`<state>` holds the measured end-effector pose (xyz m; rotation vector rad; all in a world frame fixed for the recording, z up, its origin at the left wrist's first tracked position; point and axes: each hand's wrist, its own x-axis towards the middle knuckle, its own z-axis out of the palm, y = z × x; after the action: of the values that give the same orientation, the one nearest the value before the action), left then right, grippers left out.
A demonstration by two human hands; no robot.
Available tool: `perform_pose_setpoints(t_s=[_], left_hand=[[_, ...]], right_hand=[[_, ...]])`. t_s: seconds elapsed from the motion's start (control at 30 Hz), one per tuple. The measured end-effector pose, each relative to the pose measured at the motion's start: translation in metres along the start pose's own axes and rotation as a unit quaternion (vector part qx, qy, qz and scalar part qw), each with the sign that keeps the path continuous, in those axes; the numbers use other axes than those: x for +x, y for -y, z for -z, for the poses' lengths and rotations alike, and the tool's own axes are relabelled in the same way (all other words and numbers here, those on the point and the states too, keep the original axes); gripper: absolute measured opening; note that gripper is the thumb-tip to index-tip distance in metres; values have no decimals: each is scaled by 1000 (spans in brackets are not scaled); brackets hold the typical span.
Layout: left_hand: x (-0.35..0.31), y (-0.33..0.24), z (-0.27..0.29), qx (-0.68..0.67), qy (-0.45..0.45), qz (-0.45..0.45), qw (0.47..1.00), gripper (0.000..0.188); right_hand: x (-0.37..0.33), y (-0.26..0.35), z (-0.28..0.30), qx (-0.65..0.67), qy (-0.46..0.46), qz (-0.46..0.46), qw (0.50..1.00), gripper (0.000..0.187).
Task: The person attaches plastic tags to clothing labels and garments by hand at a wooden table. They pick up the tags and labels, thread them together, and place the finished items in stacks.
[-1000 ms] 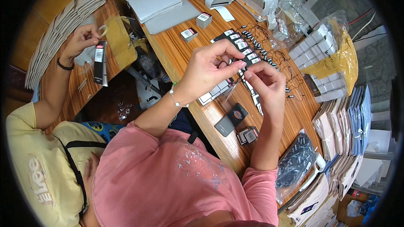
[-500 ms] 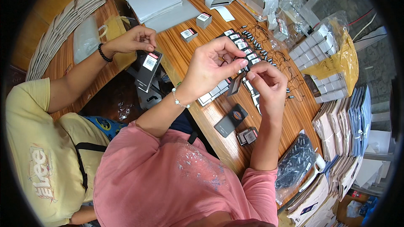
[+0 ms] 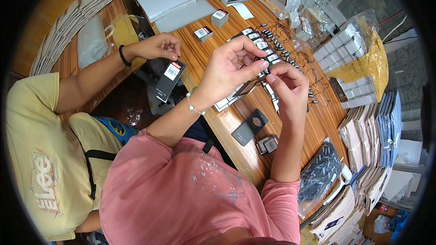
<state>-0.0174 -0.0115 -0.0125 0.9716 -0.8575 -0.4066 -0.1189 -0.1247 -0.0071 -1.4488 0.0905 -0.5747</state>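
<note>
We see a dark tag (image 3: 247, 88) in the air over the tabletop (image 3: 323, 124), just under the fingertips at about seven o'clock from where the two hands meet; its face is blurred, its upper end lost among the fingers. Our left hand (image 3: 230, 67) pinches a small dark piece (image 3: 266, 71) between thumb and forefinger, and our right hand (image 3: 290, 85) pinches at it from four o'clock, its other fingers curled; the piece is too small to make out, and we cannot tell how it joins the tag. Behind the hands, and partly hidden by them, run rows of labelled tags (image 3: 260, 44), with black cords (image 3: 313, 75) tangled beside them toward two o'clock. A dark card with a round emblem (image 3: 245, 131) lies at between six and seven o'clock, and two small tag stacks (image 3: 268, 144) just beside it at six. White boxes in plastic (image 3: 336, 54) stand at three o'clock, a clear bag of dark pieces (image 3: 320, 170) at five. At nine, a co-worker's hand (image 3: 159, 47) grips a black tag (image 3: 170, 84) by its top; that person's head is cut off.
</note>
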Motion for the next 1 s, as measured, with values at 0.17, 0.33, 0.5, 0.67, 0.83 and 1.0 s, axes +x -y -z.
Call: perform_pose_setpoints(t_s=[0.17, 0.33, 0.5, 0.67, 0.83, 1.0], left_hand=[[0, -3, -1, -5, 3, 4, 1000, 13], [-1, -4, -2, -48, -4, 38, 998, 13], [-1, -2, -3, -32, -13, 37, 999, 13], [0, -1, -4, -49, -19, 38, 998, 13], [2, -1, -2, -38, -24, 56, 997, 13], [0, -2, 0, -52, -19, 71, 996, 14]], right_hand=[[1, -4, 1, 35, -2, 12, 999, 2], [1, -5, 1, 35, -4, 24, 999, 2], [1, -6, 1, 44, -5, 24, 999, 3], [0, -1, 1, 16, 20, 4, 1000, 2], [2, 3, 9, 2, 15, 21, 1000, 7], [3, -1, 8, -21, -14, 64, 998, 10]])
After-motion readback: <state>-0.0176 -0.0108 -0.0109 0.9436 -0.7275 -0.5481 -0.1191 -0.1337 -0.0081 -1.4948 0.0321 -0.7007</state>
